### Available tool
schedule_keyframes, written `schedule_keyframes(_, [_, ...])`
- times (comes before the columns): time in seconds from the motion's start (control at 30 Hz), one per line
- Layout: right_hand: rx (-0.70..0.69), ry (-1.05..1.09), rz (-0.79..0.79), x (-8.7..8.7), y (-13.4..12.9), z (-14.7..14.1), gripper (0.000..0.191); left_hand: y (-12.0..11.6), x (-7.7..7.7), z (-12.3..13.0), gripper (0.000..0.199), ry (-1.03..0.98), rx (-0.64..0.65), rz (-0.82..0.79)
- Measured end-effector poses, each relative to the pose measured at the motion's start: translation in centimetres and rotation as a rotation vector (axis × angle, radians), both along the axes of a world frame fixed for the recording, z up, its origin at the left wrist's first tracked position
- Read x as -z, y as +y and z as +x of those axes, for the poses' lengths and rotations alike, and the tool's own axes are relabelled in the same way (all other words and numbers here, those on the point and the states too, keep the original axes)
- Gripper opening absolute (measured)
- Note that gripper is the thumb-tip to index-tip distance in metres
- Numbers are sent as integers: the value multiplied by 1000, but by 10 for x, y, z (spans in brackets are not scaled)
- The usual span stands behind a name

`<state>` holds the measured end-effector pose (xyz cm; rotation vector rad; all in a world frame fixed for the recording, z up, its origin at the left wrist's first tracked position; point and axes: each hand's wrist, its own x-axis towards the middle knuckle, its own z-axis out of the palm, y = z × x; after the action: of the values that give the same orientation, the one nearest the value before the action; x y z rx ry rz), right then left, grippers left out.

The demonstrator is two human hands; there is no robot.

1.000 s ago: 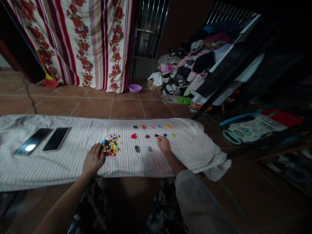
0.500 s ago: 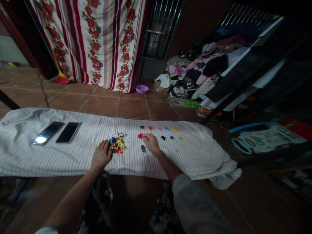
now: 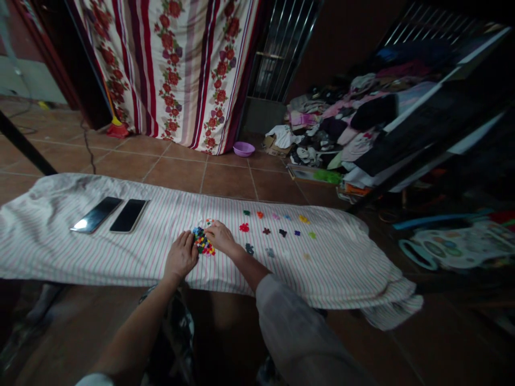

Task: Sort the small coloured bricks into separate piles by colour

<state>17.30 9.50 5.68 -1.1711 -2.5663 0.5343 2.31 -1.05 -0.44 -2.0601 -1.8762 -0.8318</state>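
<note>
A mixed heap of small coloured pieces lies on the striped cloth in front of me. My left hand rests flat along the heap's left edge, its fingers stretched out. From the right, my right hand reaches into the heap with its fingertips pressed together; whatever they pinch is hidden. Further right sit little groups sorted by colour, among them a red group, a dark grey group, a yellow group and a light green group.
Two phones lie on the left of the striped cloth: a shiny phone and a dark-screened phone. Beyond are a purple basin, a floral curtain, a red broom and a clothes pile.
My right hand has moved left from the red group to the mixed heap. My left hand stays beside the heap. The whole view has shifted slightly.
</note>
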Motion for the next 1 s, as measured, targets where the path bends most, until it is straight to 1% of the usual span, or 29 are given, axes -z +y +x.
schedule_keyframes(0.17, [40,-104,11,1,7,-12,27,1,0,1,40,2,-15,-12])
schedule_keyframes(0.33, [87,-148,-5,2,12,-19,31,1,2,1,41,-6,-52,-19])
schedule_keyframes(0.63, [194,-183,-77,-6,16,-33,22,1,4,1,43,-34,-27,4])
schedule_keyframes(0.77, [229,-203,-87,-7,17,-38,21,2,5,0,43,-40,-26,9])
schedule_keyframes(0.87, [244,-193,-77,-6,17,-39,19,2,4,0,42,-24,-45,5])
schedule_keyframes(1.0, [239,-110,-57,-1,17,-35,18,2,3,1,42,-21,-66,-4])
